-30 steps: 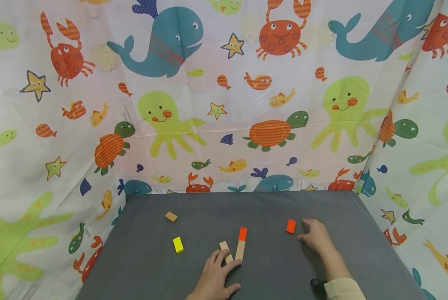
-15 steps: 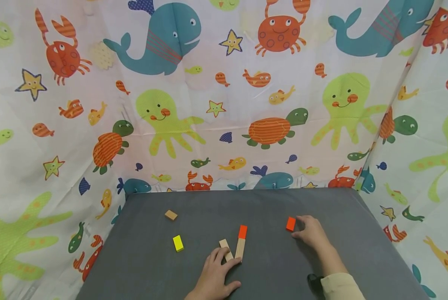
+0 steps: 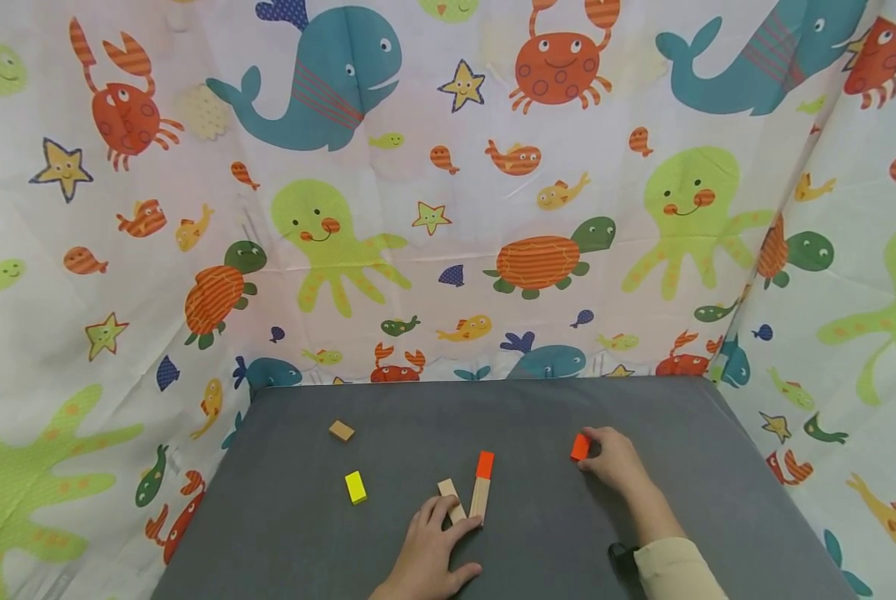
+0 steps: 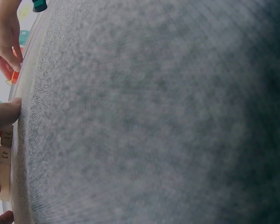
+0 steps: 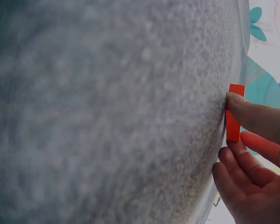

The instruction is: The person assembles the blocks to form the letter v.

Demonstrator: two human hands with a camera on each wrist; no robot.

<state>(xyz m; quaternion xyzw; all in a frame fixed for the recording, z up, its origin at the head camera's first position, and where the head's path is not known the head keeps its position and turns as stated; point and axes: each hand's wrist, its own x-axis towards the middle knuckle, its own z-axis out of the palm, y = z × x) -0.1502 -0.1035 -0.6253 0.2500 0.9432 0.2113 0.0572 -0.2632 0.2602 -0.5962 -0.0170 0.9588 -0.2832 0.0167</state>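
Observation:
My right hand (image 3: 622, 463) is at the right of the grey table, pinching a small orange block (image 3: 580, 447) between thumb and fingers. In the right wrist view the thumb presses the near face of this block (image 5: 234, 127). My left hand (image 3: 427, 550) rests low in the middle with its fingers spread. Its fingertips lie at the near ends of two plain wooden blocks, one slanting left (image 3: 449, 493) and one nearly upright in view (image 3: 480, 498). Another orange block (image 3: 485, 464) sits at the far end of that second one. Numbers mark the wooden block (image 4: 5, 170) in the left wrist view.
A yellow block (image 3: 355, 487) lies left of my left hand. Farther back is a small tan block (image 3: 341, 430). Behind the grey table (image 3: 282, 517) hangs a curtain (image 3: 432, 275) printed with sea animals.
My right hand has moved left to the orange block and its thumb and fingers have closed on it. The left hand stays in place; the view shifted slightly.

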